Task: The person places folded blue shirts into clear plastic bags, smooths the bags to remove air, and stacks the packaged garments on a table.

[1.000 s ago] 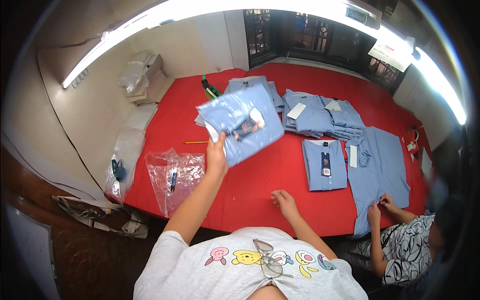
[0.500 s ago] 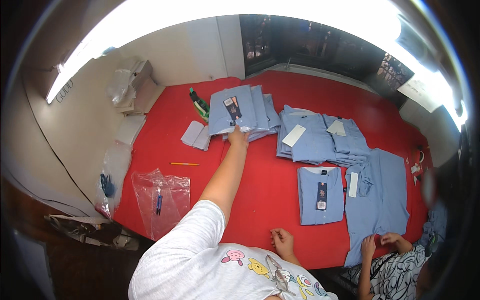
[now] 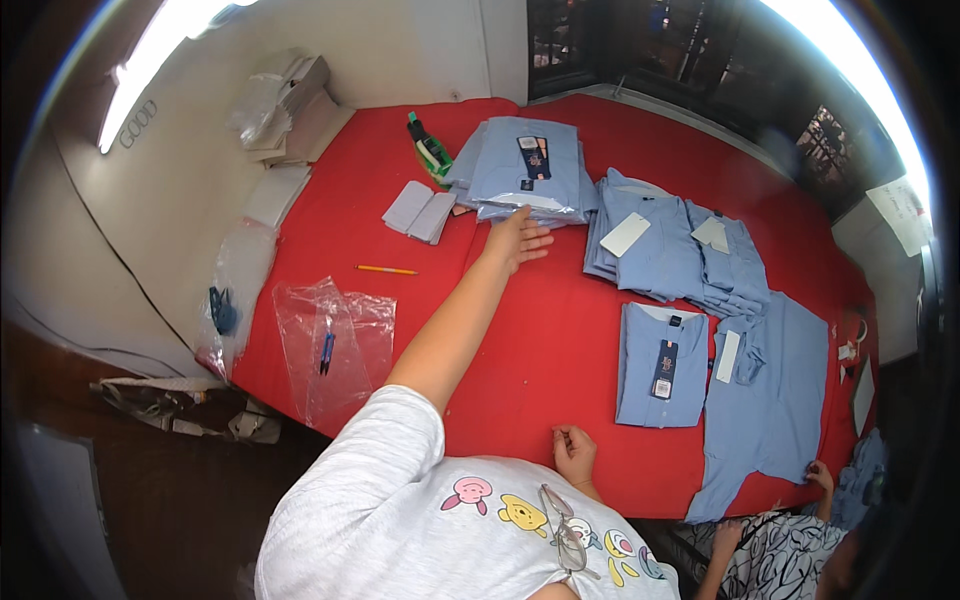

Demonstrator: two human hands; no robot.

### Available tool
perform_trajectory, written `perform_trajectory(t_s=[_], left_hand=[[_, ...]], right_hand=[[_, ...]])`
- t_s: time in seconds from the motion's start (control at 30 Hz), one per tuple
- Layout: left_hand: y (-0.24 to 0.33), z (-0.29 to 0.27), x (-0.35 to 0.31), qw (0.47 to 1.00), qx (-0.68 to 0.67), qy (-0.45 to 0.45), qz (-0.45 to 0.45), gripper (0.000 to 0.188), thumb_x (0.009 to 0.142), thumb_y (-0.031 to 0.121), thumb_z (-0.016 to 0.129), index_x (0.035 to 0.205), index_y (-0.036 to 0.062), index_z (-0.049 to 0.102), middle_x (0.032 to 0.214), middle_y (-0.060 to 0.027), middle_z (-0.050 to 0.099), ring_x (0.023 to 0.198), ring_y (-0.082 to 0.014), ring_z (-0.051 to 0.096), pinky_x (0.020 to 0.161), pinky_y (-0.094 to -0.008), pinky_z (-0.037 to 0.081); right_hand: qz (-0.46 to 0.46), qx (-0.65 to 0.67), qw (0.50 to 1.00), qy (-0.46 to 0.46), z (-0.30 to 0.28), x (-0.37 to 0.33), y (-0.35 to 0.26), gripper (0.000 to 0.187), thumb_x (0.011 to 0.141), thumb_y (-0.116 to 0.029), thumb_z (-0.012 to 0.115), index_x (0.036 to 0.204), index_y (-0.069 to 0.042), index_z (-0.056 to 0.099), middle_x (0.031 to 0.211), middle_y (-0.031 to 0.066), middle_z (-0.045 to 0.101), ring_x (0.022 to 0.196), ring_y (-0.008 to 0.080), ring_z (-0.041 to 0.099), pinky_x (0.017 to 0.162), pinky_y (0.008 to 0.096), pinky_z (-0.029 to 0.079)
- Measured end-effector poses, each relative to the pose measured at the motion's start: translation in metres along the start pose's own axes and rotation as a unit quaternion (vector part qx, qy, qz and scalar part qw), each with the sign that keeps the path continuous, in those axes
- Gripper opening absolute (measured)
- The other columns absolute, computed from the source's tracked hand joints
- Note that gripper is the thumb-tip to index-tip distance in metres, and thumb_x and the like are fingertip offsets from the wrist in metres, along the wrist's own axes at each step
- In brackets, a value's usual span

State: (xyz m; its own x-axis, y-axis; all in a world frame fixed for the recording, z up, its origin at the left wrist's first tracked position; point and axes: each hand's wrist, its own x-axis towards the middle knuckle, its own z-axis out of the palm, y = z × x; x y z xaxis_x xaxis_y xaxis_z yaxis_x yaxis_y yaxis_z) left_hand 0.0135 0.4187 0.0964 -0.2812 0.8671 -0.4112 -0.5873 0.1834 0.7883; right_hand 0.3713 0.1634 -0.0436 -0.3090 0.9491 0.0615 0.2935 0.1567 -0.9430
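My left hand (image 3: 520, 240) is open with fingers apart, at the near edge of a stack of folded blue shirts in clear bags. The top bagged shirt (image 3: 510, 178) carries a dark hang tag and lies askew over the ones below. My right hand (image 3: 574, 456) rests at the table's near edge with its fingers curled in; nothing shows in it. In front of it, to the right, lies a folded blue shirt (image 3: 635, 385) with a dark tag. Left of the stack are a green-and-black tool (image 3: 430, 148) and folded pale cloth pieces (image 3: 418, 212).
More folded shirts (image 3: 650, 250) with white tags are piled right of centre. A co-worker's hand (image 3: 820, 475) touches a spread shirt (image 3: 780, 380). An orange pencil (image 3: 387, 270), clear bags (image 3: 300, 340) and a blue pen (image 3: 327, 352) lie left on the red table (image 3: 500, 390).
The top bagged shirt has shifted right over the stack. My left hand has gone from gripping its near edge to spread fingers. The co-worker's hands have moved apart. The whole view has shifted.
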Motion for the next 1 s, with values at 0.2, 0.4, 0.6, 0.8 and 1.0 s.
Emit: perform_trajectory(t_s=[0.2,0.4,0.6,0.8,1.0], left_hand=[[-0.049,-0.154,-0.167,0.938,0.248,0.098,0.221,0.017,0.104,0.010,0.064,0.118,0.0019,0.070,0.110,-0.0101,0.078,0.098,-0.0180,0.074,0.083,-0.0313,0.057],[-0.072,-0.313,-0.340,0.681,0.567,0.360,0.293,0.022,0.093,0.013,0.076,0.113,0.0055,0.073,0.127,-0.0149,0.070,0.124,-0.0324,0.064,0.105,-0.0437,0.049],[-0.118,-0.360,-0.383,0.602,0.629,0.429,0.241,0.034,0.085,0.022,0.084,0.114,0.0092,0.072,0.133,-0.0149,0.066,0.132,-0.0371,0.056,0.114,-0.0563,0.040],[-0.121,-0.396,-0.374,0.675,0.590,0.386,0.218,0.021,0.092,0.022,0.080,0.105,0.0076,0.073,0.128,-0.0133,0.068,0.124,-0.0329,0.063,0.116,-0.0549,0.038],[-0.063,-0.364,-0.389,0.874,0.316,0.270,0.252,0.022,0.098,0.022,0.075,0.108,0.0021,0.072,0.139,-0.0172,0.069,0.133,-0.0327,0.063,0.116,-0.0441,0.043]], right_hand=[[0.007,0.017,1.000,0.017,0.006,0.001,-0.009,0.011,0.100,-0.007,0.068,0.096,0.001,0.074,0.075,0.0053,0.067,0.060,0.0094,0.060,0.055,0.0255,0.047],[0.025,0.037,0.999,0.018,0.005,-0.005,0.007,0.011,0.104,-0.007,0.064,0.100,-0.001,0.073,0.076,0.0011,0.065,0.060,0.0059,0.057,0.053,0.0221,0.046],[0.052,0.033,0.998,0.013,0.010,0.006,0.012,0.013,0.106,-0.013,0.065,0.101,-0.004,0.071,0.074,-0.0002,0.063,0.056,0.0039,0.053,0.048,0.0210,0.042],[0.151,0.090,0.984,0.028,0.011,0.013,-0.012,0.016,0.107,-0.021,0.066,0.103,-0.006,0.072,0.076,0.0008,0.066,0.056,0.0072,0.057,0.048,0.0226,0.045],[0.221,0.173,0.951,-0.131,0.104,-0.016,-0.101,0.033,0.108,-0.032,0.062,0.124,-0.005,0.072,0.105,0.0096,0.076,0.089,0.0151,0.071,0.071,0.0297,0.057]])
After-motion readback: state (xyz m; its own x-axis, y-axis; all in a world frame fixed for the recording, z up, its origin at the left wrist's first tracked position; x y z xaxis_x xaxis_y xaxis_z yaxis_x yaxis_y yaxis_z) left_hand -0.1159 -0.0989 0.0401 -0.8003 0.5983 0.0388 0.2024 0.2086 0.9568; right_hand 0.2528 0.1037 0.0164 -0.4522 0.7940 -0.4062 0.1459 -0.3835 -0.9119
